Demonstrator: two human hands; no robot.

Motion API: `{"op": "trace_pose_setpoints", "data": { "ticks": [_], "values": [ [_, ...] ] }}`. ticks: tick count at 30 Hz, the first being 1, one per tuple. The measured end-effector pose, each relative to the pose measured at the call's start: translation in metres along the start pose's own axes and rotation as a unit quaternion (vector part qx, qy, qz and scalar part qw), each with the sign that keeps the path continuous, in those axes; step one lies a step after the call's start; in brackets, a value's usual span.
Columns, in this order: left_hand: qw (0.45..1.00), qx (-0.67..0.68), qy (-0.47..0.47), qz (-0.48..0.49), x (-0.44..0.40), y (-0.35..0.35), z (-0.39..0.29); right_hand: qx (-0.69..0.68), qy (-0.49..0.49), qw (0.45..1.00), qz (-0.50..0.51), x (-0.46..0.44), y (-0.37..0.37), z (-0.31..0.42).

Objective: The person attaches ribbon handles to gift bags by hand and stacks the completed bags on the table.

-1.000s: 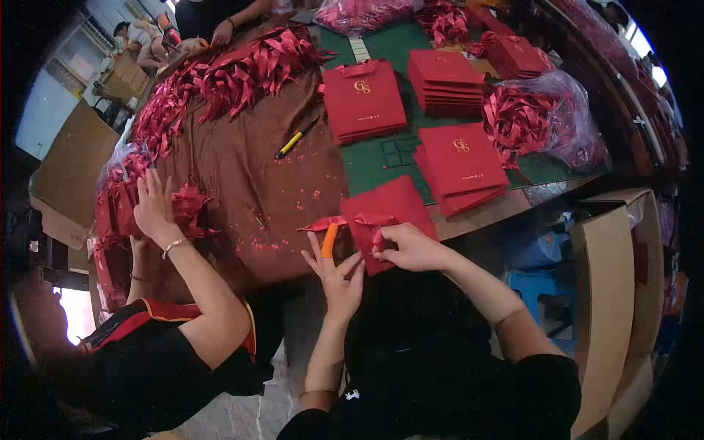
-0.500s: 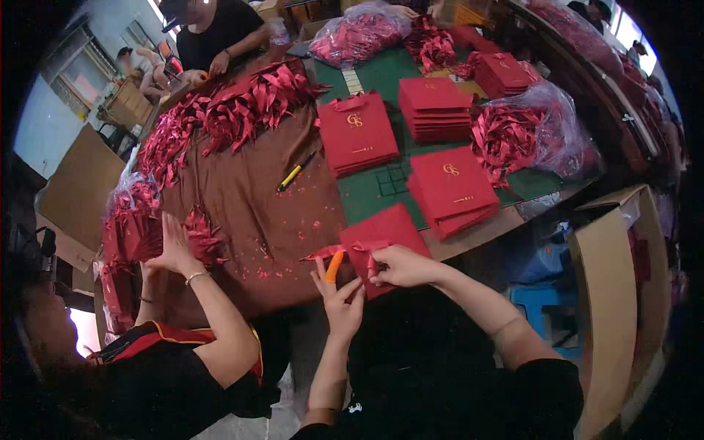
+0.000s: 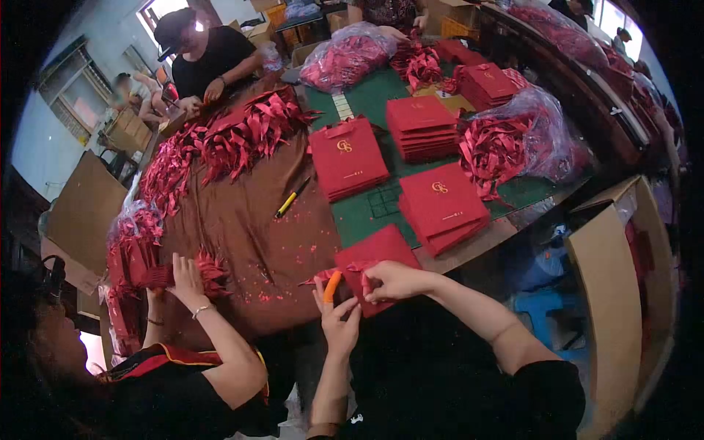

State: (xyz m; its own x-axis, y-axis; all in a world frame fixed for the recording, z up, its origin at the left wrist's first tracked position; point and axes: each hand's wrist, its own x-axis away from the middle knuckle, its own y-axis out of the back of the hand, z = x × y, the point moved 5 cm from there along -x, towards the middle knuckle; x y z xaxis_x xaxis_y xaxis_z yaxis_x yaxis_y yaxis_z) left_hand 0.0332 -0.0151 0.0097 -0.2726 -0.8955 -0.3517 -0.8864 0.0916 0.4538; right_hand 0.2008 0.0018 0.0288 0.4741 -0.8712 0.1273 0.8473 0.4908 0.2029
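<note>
A red paper bag (image 3: 389, 246) lies at the near edge of the table, with a red ribbon (image 3: 361, 265) across its upper part. My right hand (image 3: 396, 282) rests over the bag, thumb and fingers pinched on the ribbon. To its left is my left hand (image 3: 339, 319), with an orange finger cover (image 3: 333, 286) on one raised finger. A ribbon tail passes at its fingers and sticks out to the left; the exact grip there is partly hidden.
Stacks of red bags (image 3: 444, 205) stand beyond my hands on the green mat (image 3: 359, 229). A yellow cutter (image 3: 292, 199) lies on the brown cloth (image 3: 242, 213). A co-worker's hands (image 3: 189, 282) handle red bags at left. An open cardboard box (image 3: 601, 279) stands right.
The view has tilted slightly up, so the table sits lower in it. My hands stay at the ribbon with little movement. The co-worker's hands at left have shifted on the bags.
</note>
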Motion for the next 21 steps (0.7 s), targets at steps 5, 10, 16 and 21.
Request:
{"op": "trace_pose_setpoints", "data": {
  "ticks": [5,10,16,21],
  "values": [
    [0.997,-0.064,-0.023,0.04,-0.003,-0.006,-0.003,-0.047,-0.047,0.998,0.025,-0.001,-0.004,-0.003],
    [0.983,-0.149,-0.097,0.04,-0.004,-0.004,-0.016,0.069,0.005,0.997,-0.023,0.0,-0.007,-0.011],
    [0.929,-0.312,-0.196,0.021,-0.008,0.0,-0.037,0.082,-0.01,0.991,-0.104,0.008,-0.001,-0.004],
    [0.904,-0.332,-0.266,-0.034,0.0,0.014,-0.029,0.034,0.068,0.983,-0.167,0.018,0.005,-0.006]
  ]
}}
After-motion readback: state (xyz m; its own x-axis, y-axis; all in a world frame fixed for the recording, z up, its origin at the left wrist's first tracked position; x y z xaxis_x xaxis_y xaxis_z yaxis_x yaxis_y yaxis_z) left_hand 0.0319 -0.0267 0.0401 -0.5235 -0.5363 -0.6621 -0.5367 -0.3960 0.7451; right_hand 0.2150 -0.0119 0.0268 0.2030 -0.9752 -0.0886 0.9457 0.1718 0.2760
